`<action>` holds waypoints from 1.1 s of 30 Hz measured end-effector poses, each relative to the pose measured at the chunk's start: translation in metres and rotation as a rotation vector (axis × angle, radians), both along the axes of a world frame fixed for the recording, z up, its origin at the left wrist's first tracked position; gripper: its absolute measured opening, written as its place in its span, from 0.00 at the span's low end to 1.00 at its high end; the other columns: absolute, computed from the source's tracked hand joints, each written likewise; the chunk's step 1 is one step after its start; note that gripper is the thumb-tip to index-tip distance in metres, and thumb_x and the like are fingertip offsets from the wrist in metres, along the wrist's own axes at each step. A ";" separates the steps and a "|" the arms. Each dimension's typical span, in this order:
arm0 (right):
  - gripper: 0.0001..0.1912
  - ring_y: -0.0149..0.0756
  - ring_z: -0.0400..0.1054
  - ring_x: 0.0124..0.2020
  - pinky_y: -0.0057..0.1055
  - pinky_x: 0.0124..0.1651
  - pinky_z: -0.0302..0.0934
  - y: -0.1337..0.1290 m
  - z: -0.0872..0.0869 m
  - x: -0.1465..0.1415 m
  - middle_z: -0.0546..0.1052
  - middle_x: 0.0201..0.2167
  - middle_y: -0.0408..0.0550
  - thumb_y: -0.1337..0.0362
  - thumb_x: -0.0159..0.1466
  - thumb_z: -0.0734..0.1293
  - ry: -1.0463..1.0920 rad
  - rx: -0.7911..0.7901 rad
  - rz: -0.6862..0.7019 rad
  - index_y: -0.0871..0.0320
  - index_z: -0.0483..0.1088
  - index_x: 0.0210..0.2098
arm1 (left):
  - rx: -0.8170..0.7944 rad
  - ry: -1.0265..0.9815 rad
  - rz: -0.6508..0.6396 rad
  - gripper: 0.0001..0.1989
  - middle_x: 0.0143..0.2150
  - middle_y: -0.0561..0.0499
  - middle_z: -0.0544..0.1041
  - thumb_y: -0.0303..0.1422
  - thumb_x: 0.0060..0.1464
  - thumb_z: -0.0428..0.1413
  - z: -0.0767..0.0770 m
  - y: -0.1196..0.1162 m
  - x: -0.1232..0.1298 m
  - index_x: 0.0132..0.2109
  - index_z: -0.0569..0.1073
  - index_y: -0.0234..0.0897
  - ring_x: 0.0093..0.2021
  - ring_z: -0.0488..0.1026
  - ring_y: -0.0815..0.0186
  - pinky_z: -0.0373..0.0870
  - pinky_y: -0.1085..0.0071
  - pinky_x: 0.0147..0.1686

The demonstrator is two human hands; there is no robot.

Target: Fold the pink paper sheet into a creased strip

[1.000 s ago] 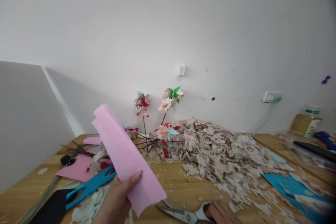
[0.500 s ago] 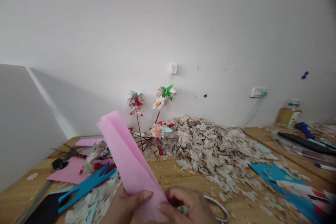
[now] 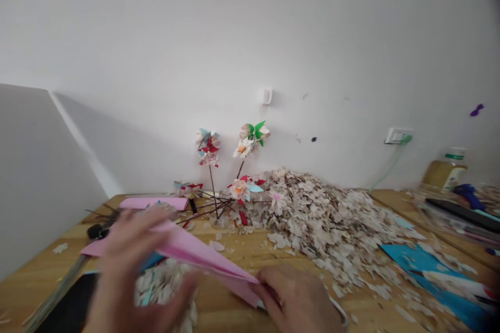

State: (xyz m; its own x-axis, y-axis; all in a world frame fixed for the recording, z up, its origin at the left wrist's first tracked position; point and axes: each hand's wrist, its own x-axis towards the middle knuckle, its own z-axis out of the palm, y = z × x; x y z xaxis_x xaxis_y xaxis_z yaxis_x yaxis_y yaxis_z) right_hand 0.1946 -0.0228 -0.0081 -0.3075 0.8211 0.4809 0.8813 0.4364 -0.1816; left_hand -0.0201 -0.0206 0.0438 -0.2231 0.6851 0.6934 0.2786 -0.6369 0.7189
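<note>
A wooden worktop point(image 3: 250, 255) is set against a white wall point(image 3: 250, 36). Much of its middle and right is covered by a large heap of pale paper scraps point(image 3: 324, 218). At the back, just left of the heap, paper flowers on thin stems point(image 3: 234, 166) are stood against the wall. A blue sheet point(image 3: 422, 265) is laid at the right, and a bottle point(image 3: 445, 174) can be seen in the far right corner.

A folded pink paper sheet point(image 3: 203, 257) is held low over the worktop, stretched between both hands. Its left part is gripped by the left hand point(image 3: 133, 265), which is blurred with motion, with the fingers spread over the top of the sheet. Its right, pointed end is pinched by the right hand point(image 3: 297, 296), which is closed on it near the bottom edge of the view. A pale curved loop point(image 3: 339, 309) shows just right of that hand; what it belongs to cannot be told.

For a clean fold, the edges should be matched first and the sheet kept taut between the two grips. The crease is best pressed from one end toward the other, and loose scraps should be kept out from under the paper.
</note>
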 end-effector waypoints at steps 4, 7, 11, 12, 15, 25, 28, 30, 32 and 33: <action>0.07 0.34 0.67 0.19 0.28 0.21 0.49 -0.006 -0.004 -0.001 0.72 0.18 0.41 0.68 0.57 0.63 -0.081 0.150 0.101 0.56 0.67 0.23 | 0.066 0.899 -0.218 0.11 0.37 0.49 0.81 0.32 0.43 0.61 -0.009 -0.002 0.031 0.38 0.76 0.47 0.41 0.75 0.56 0.53 0.55 0.56; 0.14 0.32 0.65 0.18 0.27 0.20 0.48 -0.010 -0.001 0.000 0.71 0.17 0.41 0.65 0.62 0.58 -0.095 0.219 0.174 0.56 0.66 0.22 | -0.028 1.125 -0.276 0.06 0.28 0.48 0.80 0.30 0.50 0.55 -0.015 -0.001 0.042 0.33 0.77 0.41 0.30 0.76 0.59 0.69 0.64 0.40; 0.21 0.31 0.63 0.18 0.27 0.20 0.48 -0.010 0.007 0.001 0.71 0.18 0.42 0.61 0.67 0.51 -0.066 0.239 0.225 0.57 0.65 0.22 | -0.113 1.184 -0.220 0.07 0.26 0.47 0.79 0.27 0.52 0.53 -0.018 -0.004 0.039 0.30 0.76 0.37 0.26 0.76 0.61 0.68 0.74 0.23; 0.21 0.31 0.63 0.19 0.27 0.20 0.49 -0.010 0.008 0.001 0.71 0.18 0.42 0.61 0.67 0.51 -0.059 0.237 0.231 0.57 0.65 0.22 | -0.128 1.163 -0.209 0.08 0.26 0.48 0.79 0.28 0.52 0.52 -0.019 -0.005 0.037 0.30 0.76 0.37 0.26 0.76 0.62 0.68 0.75 0.23; 0.18 0.32 0.65 0.21 0.26 0.23 0.52 -0.009 0.010 0.004 0.72 0.20 0.42 0.62 0.66 0.53 -0.036 0.207 0.250 0.57 0.67 0.25 | -0.159 1.095 -0.228 0.09 0.26 0.49 0.79 0.29 0.54 0.51 -0.019 -0.006 0.035 0.31 0.76 0.38 0.26 0.76 0.64 0.67 0.76 0.24; 0.08 0.30 0.69 0.25 0.23 0.28 0.55 -0.012 0.022 0.015 0.75 0.22 0.37 0.70 0.57 0.64 0.138 -0.123 0.177 0.53 0.71 0.24 | -0.405 0.794 -0.304 0.08 0.27 0.53 0.80 0.34 0.51 0.54 -0.018 -0.001 0.028 0.28 0.77 0.44 0.27 0.75 0.66 0.64 0.79 0.25; 0.09 0.30 0.69 0.25 0.23 0.28 0.55 -0.012 0.031 0.021 0.75 0.21 0.37 0.68 0.58 0.64 0.152 -0.258 0.136 0.53 0.71 0.22 | -0.487 0.769 -0.266 0.07 0.25 0.55 0.80 0.34 0.48 0.56 -0.013 0.000 0.021 0.27 0.78 0.46 0.26 0.74 0.67 0.62 0.80 0.23; 0.10 0.31 0.68 0.25 0.23 0.28 0.54 -0.011 0.035 0.026 0.75 0.21 0.38 0.65 0.59 0.64 0.150 -0.329 0.120 0.53 0.72 0.22 | -0.530 0.778 -0.246 0.07 0.24 0.56 0.79 0.34 0.48 0.56 -0.008 0.001 0.015 0.26 0.78 0.45 0.25 0.73 0.68 0.61 0.79 0.23; 0.11 0.31 0.67 0.24 0.24 0.27 0.53 -0.010 0.039 0.030 0.74 0.20 0.39 0.63 0.60 0.63 0.155 -0.371 0.107 0.54 0.71 0.22 | -0.563 0.784 -0.242 0.07 0.24 0.55 0.79 0.35 0.48 0.55 -0.005 0.002 0.010 0.26 0.77 0.44 0.25 0.72 0.67 0.60 0.79 0.23; 0.12 0.31 0.66 0.24 0.24 0.27 0.53 -0.009 0.040 0.033 0.73 0.19 0.39 0.62 0.60 0.62 0.163 -0.395 0.101 0.54 0.71 0.21 | -0.575 0.781 -0.250 0.07 0.24 0.55 0.79 0.35 0.48 0.55 -0.004 0.003 0.006 0.26 0.77 0.44 0.25 0.72 0.67 0.60 0.78 0.24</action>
State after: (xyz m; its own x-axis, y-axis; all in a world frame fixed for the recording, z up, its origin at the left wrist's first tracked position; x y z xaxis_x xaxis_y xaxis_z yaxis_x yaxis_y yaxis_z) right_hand 0.2275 -0.0318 0.0321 -0.3421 0.9214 0.1845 0.7836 0.3881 -0.4851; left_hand -0.0137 -0.0178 0.0395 0.3496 0.9274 0.1331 0.7099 -0.3549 0.6084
